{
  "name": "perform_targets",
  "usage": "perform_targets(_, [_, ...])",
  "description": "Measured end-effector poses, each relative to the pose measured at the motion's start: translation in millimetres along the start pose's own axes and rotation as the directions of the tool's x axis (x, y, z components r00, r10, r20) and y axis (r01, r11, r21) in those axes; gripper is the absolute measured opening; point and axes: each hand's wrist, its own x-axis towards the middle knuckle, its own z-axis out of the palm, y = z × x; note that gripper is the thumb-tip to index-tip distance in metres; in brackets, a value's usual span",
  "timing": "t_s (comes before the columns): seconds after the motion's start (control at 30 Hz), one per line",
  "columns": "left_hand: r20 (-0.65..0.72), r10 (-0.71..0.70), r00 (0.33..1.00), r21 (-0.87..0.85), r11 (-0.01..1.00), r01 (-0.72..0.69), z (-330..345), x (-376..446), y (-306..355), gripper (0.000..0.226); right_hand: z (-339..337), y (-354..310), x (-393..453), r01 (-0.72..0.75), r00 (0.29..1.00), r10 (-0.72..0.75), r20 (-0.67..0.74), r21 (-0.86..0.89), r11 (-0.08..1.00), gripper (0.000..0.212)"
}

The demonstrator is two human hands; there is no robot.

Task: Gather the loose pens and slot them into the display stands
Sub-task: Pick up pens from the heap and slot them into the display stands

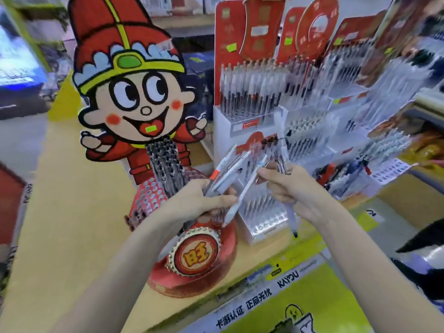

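Observation:
My left hand (201,200) grips a fanned bunch of white pens (228,169), one with an orange band. My right hand (290,186) pinches another white pen (247,186) between thumb and fingers and also holds a pen (290,215) that points down, tip near the counter. Both hands hover above a low white stand (262,224) with pens in its slots. Behind it rises a taller white stand (225,131) with rows of pens under red header cards. To the left, a red cartoon-character stand (192,265) carries pens down its sloped middle.
More tiered pen racks (374,131) fill the right side, blurred by motion. The yellow counter (72,200) runs along the left. A yellow-green printed shelf front (288,306) lies at the near edge. Dark items sit at the far right.

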Motion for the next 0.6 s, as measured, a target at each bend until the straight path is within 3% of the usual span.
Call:
perform_targets(0.17, [-0.131, 0.011, 0.991, -0.119, 0.993, -0.027, 65, 31, 25, 0.005, -80, -16, 11, -0.01, 0.994, 0.011, 0.106, -0.012, 1.0, 0.018])
perform_targets(0.23, [-0.184, -0.006, 0.983, -0.089, 0.996, -0.011, 102, 55, 37, 0.01, -130, -23, 4, -0.001, 0.999, 0.002, 0.049, -0.025, 1.0, 0.006])
perform_targets(0.43, [-0.181, 0.032, 0.983, 0.033, 0.999, -0.026, 211, 139, 74, 0.015, -293, -45, -12, 0.014, 0.977, -0.051, -0.206, -0.178, 0.984, 0.021])
perform_targets(0.6, [-0.153, 0.078, 0.985, 0.079, 0.995, -0.066, 270, 205, 91, 0.014, -377, -50, -13, 0.059, 0.903, -0.164, -0.397, -0.264, 0.963, 0.026])
